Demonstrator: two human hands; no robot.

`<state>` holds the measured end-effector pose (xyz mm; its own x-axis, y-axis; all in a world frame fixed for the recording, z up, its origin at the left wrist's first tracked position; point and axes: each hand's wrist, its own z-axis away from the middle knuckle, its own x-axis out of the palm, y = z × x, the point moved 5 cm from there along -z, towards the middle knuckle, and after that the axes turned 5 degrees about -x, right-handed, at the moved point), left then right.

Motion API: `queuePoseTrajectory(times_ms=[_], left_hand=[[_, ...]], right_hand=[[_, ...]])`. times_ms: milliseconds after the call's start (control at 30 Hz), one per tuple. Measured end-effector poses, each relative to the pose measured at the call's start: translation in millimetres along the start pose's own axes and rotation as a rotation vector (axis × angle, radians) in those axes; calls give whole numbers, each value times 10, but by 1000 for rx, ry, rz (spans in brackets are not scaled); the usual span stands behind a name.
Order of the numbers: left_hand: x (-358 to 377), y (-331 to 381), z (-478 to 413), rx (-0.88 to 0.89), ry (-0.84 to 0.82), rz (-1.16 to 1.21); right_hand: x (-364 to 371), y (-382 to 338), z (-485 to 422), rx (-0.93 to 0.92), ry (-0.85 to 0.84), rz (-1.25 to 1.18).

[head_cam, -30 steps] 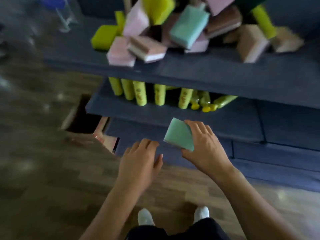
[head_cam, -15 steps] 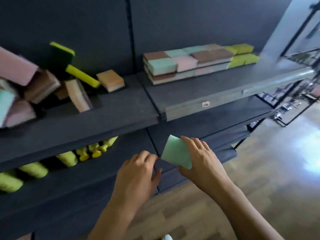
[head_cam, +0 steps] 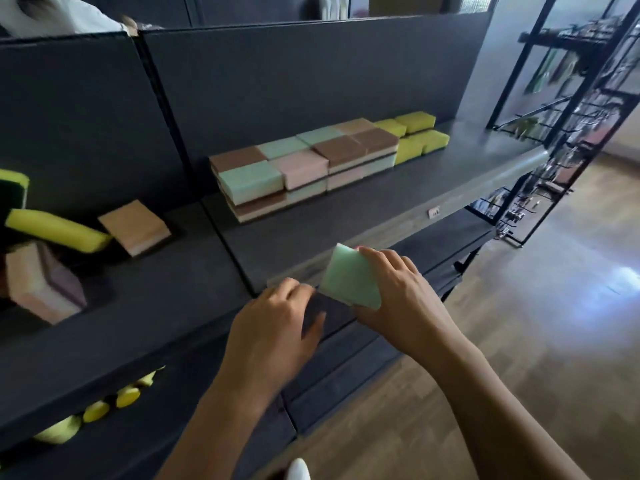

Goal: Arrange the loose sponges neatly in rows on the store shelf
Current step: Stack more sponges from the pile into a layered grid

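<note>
Head camera, looking down past my operator's arms: the tip of a white shoe shows at the bottom edge, on the wooden floor. Above it, the left hand hovers with fingers loosely curled and nothing in them, its fingertips just beside the held sponge; I cannot tell whether they touch it. The right hand grips the mint-green sponge, fingers wrapped over its right edge and thumb underneath. The sponge is in the air, just in front of the front lip of the dark grey shelf. It sits tilted like a diamond, broad face turned to me and one corner pointing up and away at the shelf. Its long axis seems to run from that upper corner down to the lower right, though the hand hides part of it.

To the left, loose sponges lie askew on the neighbouring shelf section: a pink and purple sponge, a yellow sponge and a tan sponge lying flat. Yellow bottles lie on the shelf below them.

Farther back, against the rear panel, the stacked sponges form tidy rows in brown, mint and pink, their line running along the shelf to the right, with the yellow-green sponges at its far end. Beyond stands a black wire rack.
</note>
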<state>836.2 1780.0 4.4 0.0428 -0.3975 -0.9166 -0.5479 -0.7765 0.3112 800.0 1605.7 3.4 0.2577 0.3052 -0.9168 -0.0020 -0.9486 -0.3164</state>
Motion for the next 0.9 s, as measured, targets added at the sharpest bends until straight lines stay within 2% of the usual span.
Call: queuePoseTrajectory(times_ms=[300, 533, 700, 900], left_hand=[[-133, -342, -654, 21, -5, -12], [5, -361, -993, -45, -36, 39], [77, -288, -1315, -70, 40, 100], [242, -147, -1549, -94, 8, 102]], right_hand=[[91, -52, -863, -35, 10, -16], [68, 100, -1183, -83, -73, -18], [47, 257, -1461, -224, -164, -31], [64, 454, -1741, -421, -277, -97]])
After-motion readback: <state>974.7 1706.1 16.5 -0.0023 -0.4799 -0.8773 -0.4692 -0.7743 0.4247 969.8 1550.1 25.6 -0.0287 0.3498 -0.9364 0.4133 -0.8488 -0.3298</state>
